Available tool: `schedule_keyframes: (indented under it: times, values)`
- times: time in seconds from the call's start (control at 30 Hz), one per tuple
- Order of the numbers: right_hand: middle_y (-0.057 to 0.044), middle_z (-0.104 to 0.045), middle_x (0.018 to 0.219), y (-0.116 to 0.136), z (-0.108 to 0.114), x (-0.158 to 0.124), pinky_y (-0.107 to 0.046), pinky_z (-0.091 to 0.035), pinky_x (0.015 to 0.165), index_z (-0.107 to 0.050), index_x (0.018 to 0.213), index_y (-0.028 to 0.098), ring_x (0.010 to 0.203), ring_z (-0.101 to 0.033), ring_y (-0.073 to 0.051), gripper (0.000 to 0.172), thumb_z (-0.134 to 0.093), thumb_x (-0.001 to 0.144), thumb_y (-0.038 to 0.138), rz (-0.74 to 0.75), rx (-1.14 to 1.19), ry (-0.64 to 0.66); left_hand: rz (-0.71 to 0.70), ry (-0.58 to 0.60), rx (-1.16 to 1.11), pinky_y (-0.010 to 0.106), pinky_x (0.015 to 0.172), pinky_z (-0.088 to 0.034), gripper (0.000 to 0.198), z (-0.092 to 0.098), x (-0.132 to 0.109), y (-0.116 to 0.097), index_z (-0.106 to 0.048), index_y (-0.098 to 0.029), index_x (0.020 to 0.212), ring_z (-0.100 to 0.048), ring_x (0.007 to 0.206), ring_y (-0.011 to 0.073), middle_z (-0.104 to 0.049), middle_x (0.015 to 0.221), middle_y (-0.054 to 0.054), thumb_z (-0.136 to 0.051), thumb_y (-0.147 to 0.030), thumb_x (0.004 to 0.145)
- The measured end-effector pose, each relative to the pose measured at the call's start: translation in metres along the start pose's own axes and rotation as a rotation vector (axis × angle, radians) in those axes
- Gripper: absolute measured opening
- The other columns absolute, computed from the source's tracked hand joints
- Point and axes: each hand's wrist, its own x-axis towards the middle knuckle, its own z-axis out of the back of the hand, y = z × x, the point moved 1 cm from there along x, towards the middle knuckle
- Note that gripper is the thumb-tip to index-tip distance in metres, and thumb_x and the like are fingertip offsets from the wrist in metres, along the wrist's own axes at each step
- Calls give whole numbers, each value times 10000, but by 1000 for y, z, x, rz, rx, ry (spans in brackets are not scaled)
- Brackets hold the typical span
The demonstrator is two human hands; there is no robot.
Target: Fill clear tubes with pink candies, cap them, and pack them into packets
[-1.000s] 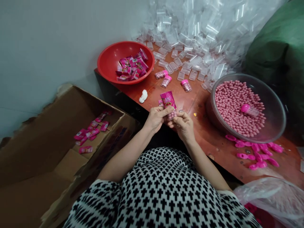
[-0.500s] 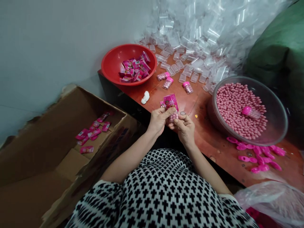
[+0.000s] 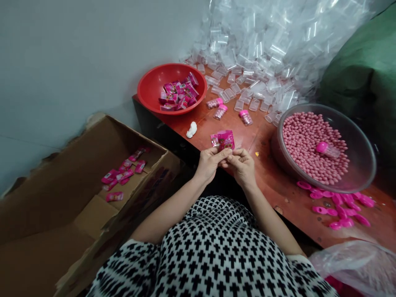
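My left hand (image 3: 208,166) and my right hand (image 3: 243,166) meet at the table's front edge, fingers pinched together. Between them is a pink printed wrapper (image 3: 226,139), its upper part standing out above my thumbs. A smaller printed piece (image 3: 214,140) shows at its left side. My fingers cover the lower end, so what lies inside it there is hidden. Beyond my hands, three small clear jars with pink caps lie on the table, filled with pink balls; one jar (image 3: 246,117) is apart from the others. A white lump (image 3: 192,129) sits to the left.
On the table (image 3: 262,173) stand a red bowl (image 3: 145,101) of pink packets and a clear basin (image 3: 368,165) of pink balls, a capped jar on top. Empty clear jars (image 3: 256,86) pile behind. Pink caps (image 3: 340,210) lie right; a cardboard box (image 3: 77,173) with packets stands left.
My fingers have closed over the lower end, where pink balls showed before. The wrapper sits slightly lower. The whole view has shifted a little.
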Motion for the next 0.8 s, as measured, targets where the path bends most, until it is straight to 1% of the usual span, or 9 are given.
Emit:
schedule_keyframes:
  times: [0.07, 0.2, 0.37, 0.43, 0.53, 0.6, 0.67, 0.73, 0.8]
  values:
    - [56, -727, 612, 2, -2, 4, -236, -610, 492, -522, 806, 231, 475, -697, -142, 575, -958, 526, 479, -29, 13, 30, 42, 43, -25, 190, 472, -426, 417, 4, -1, -5, -675, -87, 601, -502, 479, 56, -575, 529, -7, -966, -359, 475]
    - [55, -701, 537, 4, -12, 15, -194, -538, 403, -481, 754, 230, 415, -659, -135, 615, -957, 489, 514, -56, -5, 75, 87, 122, -68, 227, 525, -488, 424, 15, -1, -14, -656, -92, 587, -543, 514, 82, -582, 552, 6, -961, -380, 527]
    - [58, -688, 534, -3, -36, 23, -155, -447, 353, -455, 694, 221, 372, -590, -89, 567, -910, 558, 530, -104, -144, 253, 95, 137, 11, 298, 634, -571, 403, 40, -13, -28, -678, -99, 627, -635, 599, 145, -633, 626, 38, -947, -391, 558]
    - [69, -674, 533, -6, -46, 21, -147, -433, 362, -484, 698, 213, 378, -575, -75, 535, -903, 569, 520, -119, -197, 346, -2, 38, 15, 317, 711, -595, 360, 58, -23, -39, -715, -132, 715, -695, 736, 186, -710, 744, 69, -925, -402, 602]
    - [67, -680, 561, -4, -49, 16, -155, -454, 395, -555, 741, 203, 411, -589, -73, 470, -876, 620, 523, -120, -220, 424, -317, -283, -78, 311, 869, -597, 342, 90, -35, -62, -734, -223, 861, -705, 1054, 215, -783, 985, 35, -791, -548, 770]
    - [53, -689, 576, 1, -39, 15, -162, -467, 409, -576, 748, 200, 423, -598, -76, 441, -838, 678, 548, -100, -229, 395, -434, -452, -151, 282, 944, -575, 395, 104, -35, -70, -725, -235, 916, -689, 1116, 187, -788, 1043, 0, -685, -622, 847]
    - [43, -689, 573, 6, -21, 17, -162, -461, 405, -577, 733, 199, 417, -592, -74, 448, -811, 704, 580, -73, -242, 297, -442, -504, -117, 284, 946, -576, 407, 106, -25, -65, -719, -220, 957, -719, 1032, 167, -787, 1035, 12, -717, -607, 828]
    - [40, -683, 560, 12, -2, 21, -156, -442, 392, -565, 719, 200, 403, -576, -70, 477, -811, 690, 608, -49, -254, 160, -453, -436, 115, 324, 949, -581, 405, 95, -6, -50, -731, -223, 1015, -737, 994, 181, -774, 1070, 41, -813, -523, 756]
    - [37, -682, 557, 16, 15, 25, -153, -426, 385, -556, 715, 200, 398, -564, -68, 496, -821, 673, 617, -31, -280, 43, -514, -267, 499, 373, 1084, -507, 374, 75, 18, -30, -756, -232, 1042, -677, 1194, 237, -737, 1221, 61, -861, -396, 723]
